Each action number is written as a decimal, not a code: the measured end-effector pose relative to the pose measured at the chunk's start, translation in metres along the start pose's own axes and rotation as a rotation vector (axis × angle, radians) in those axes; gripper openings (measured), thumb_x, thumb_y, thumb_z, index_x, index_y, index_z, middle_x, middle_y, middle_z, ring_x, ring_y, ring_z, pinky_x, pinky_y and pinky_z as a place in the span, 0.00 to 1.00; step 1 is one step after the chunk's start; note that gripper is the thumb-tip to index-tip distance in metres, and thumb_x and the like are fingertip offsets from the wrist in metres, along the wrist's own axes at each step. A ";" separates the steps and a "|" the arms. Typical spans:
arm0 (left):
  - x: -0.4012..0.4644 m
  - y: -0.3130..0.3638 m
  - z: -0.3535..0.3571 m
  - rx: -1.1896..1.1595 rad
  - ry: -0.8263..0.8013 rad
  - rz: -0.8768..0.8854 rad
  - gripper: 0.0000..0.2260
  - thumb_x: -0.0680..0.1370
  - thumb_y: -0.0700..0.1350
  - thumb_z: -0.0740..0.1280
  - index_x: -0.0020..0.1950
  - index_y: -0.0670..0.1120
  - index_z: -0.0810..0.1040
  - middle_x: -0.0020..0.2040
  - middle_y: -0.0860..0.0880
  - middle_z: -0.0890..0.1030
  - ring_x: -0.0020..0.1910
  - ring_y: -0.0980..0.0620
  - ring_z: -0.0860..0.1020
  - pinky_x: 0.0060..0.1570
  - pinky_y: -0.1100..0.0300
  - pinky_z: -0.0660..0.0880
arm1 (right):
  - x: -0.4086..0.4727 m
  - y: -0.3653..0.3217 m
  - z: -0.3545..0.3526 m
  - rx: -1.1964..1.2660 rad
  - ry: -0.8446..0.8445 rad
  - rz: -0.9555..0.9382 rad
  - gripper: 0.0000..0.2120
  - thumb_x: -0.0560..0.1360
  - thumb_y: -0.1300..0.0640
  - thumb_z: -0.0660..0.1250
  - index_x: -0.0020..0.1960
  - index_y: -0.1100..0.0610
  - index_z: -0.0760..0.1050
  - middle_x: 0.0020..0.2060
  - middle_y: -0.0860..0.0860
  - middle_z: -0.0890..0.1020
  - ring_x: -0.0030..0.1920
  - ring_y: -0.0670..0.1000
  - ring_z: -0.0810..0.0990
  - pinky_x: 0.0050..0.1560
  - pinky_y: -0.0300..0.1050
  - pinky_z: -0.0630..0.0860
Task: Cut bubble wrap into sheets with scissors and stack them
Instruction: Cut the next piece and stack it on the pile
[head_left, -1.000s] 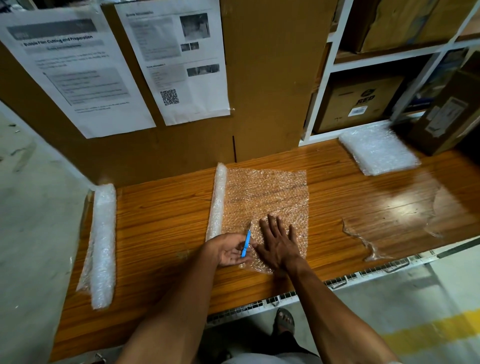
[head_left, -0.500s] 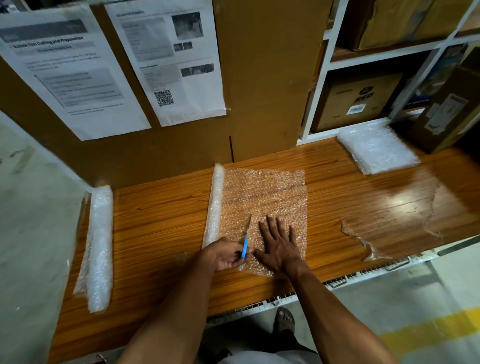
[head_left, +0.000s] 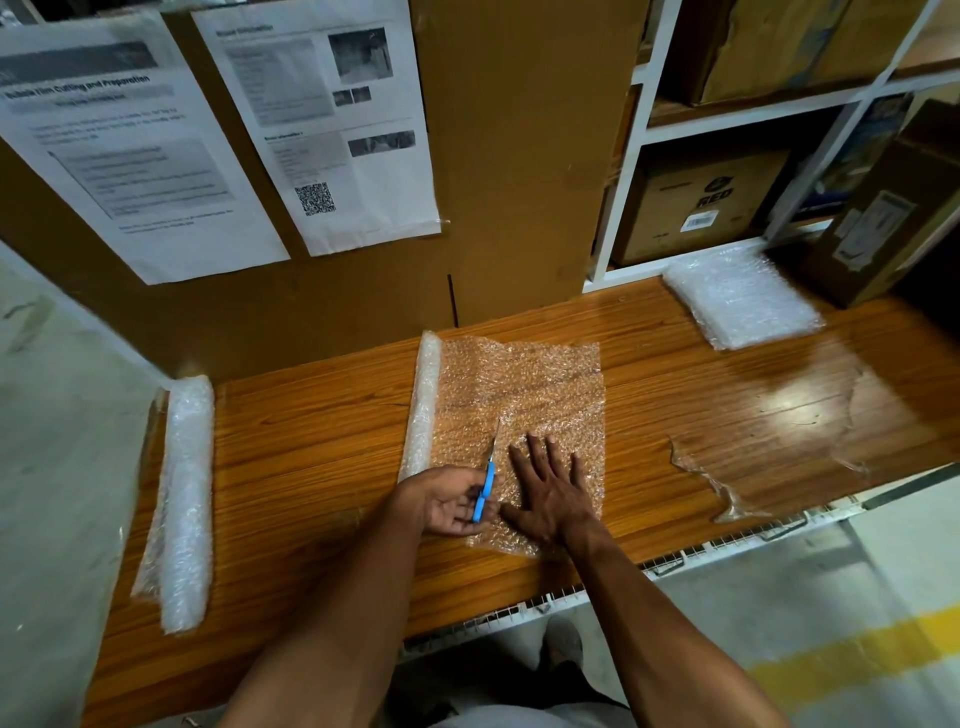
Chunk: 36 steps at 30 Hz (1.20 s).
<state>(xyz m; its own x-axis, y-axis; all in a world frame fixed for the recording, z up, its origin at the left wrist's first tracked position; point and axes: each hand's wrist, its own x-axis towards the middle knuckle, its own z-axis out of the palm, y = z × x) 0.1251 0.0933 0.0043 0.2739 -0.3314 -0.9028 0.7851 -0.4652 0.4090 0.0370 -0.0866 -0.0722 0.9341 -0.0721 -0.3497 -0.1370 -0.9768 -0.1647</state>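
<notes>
Near the front edge of the bench (head_left: 322, 457), the left hand (head_left: 447, 501) grips the blue handles of the scissors (head_left: 487, 480), fingers curled round them, with the thin blades pointing away from the person toward the back wall. Whether the blades are parted or closed is too fine to tell. Just beside them on the right, the right hand (head_left: 553, 491) lies flat with fingers straight and spread, pressing the unrolled sheet (head_left: 524, 400) down onto the wood. That sheet runs out to the right from the roll (head_left: 423, 405), whose long axis goes front to back, roughly parallel to the blades. So the cut line, as I judge it, runs from the near edge to the far edge, between the roll on the left and the pressing hand on the right; the scissors sit at the near end of that line and most of the length lies ahead of the tips. The left hand is the one placed to drive forward, while the right holds the film taut close alongside. Well apart at the back right, against the shelf, the stack (head_left: 743, 299) of cut sheets lies on the right hand's side. A second roll (head_left: 182, 499) lies at the bench's far left, also front to back, and a scrap of clear film (head_left: 722, 491) sits near the front right.
</notes>
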 end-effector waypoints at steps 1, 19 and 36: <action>0.002 0.001 0.001 0.003 0.014 0.011 0.15 0.77 0.51 0.75 0.55 0.41 0.83 0.53 0.43 0.84 0.50 0.48 0.83 0.46 0.55 0.82 | 0.001 0.000 0.000 0.007 0.000 0.001 0.47 0.76 0.21 0.43 0.84 0.46 0.31 0.80 0.53 0.28 0.80 0.59 0.27 0.73 0.67 0.25; 0.015 0.003 0.010 -0.055 0.116 0.182 0.10 0.75 0.40 0.77 0.53 0.36 0.83 0.42 0.41 0.85 0.35 0.53 0.84 0.28 0.68 0.77 | 0.005 0.010 0.004 0.032 0.047 0.015 0.38 0.82 0.30 0.37 0.83 0.49 0.30 0.81 0.53 0.29 0.81 0.57 0.27 0.78 0.66 0.30; 0.008 0.011 0.006 0.101 0.051 0.131 0.39 0.68 0.74 0.71 0.61 0.40 0.82 0.56 0.43 0.86 0.48 0.52 0.85 0.45 0.60 0.80 | 0.001 0.009 -0.001 0.039 0.039 0.013 0.39 0.82 0.31 0.41 0.84 0.49 0.31 0.82 0.52 0.30 0.81 0.57 0.28 0.79 0.65 0.31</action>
<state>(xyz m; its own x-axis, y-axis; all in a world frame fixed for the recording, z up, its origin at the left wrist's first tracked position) 0.1329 0.0805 0.0030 0.4001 -0.3535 -0.8456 0.6815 -0.5021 0.5324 0.0371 -0.0958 -0.0733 0.9441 -0.0928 -0.3163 -0.1610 -0.9671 -0.1969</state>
